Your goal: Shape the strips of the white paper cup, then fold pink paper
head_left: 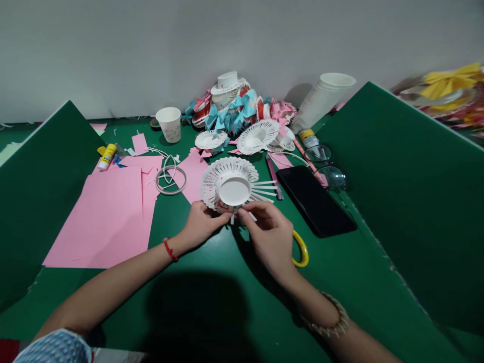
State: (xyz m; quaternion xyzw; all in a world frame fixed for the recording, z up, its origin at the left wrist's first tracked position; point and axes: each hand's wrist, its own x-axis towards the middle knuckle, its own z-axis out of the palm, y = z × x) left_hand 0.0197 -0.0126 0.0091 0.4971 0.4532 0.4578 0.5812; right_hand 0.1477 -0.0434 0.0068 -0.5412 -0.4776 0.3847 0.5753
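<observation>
A white paper cup [234, 191], its wall cut into many narrow strips, is held bottom up between my hands. Around most of it the strips are folded into a woven rim, while several at the right stick out straight. My left hand [204, 222] grips the rim's near left side, thumb on the front edge. With thumb and fingers pinched at the near edge, my right hand [270, 232] holds a strip there. Beneath my right hand lies a yellow ring-shaped handle [301, 248], mostly hidden.
Pink paper sheets [109, 212], a glue stick [107, 157] and a tape ring [171, 180] lie left. A phone [315, 199] and glasses [330, 176] lie right. Behind stand finished paper crafts [230, 108], a paper cup [169, 124] and stacked cups [321, 103]. Green dividers [408, 201] flank both sides.
</observation>
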